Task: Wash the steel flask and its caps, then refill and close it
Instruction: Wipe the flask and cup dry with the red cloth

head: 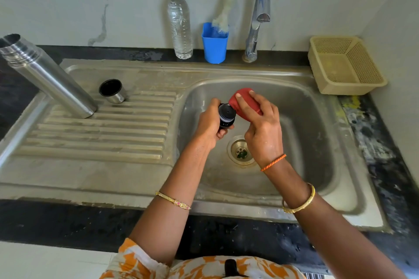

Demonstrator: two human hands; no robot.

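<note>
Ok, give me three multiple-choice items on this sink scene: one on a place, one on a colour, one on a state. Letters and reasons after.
1. Where does the steel flask stand?
A. in the basin
B. on the ribbed drainboard
C. in the basket

2. What colour is the scrubber in the right hand?
A. red
B. green
C. yellow

3. In what state is the tap?
A. running hard
B. dripping into a cup
C. no water seen falling

Key: 1 B, its base rests on the drainboard, mouth open. 2 A, the pad against the black inner cap held by the left hand is red. 3 C, no stream shows below the spout.
</note>
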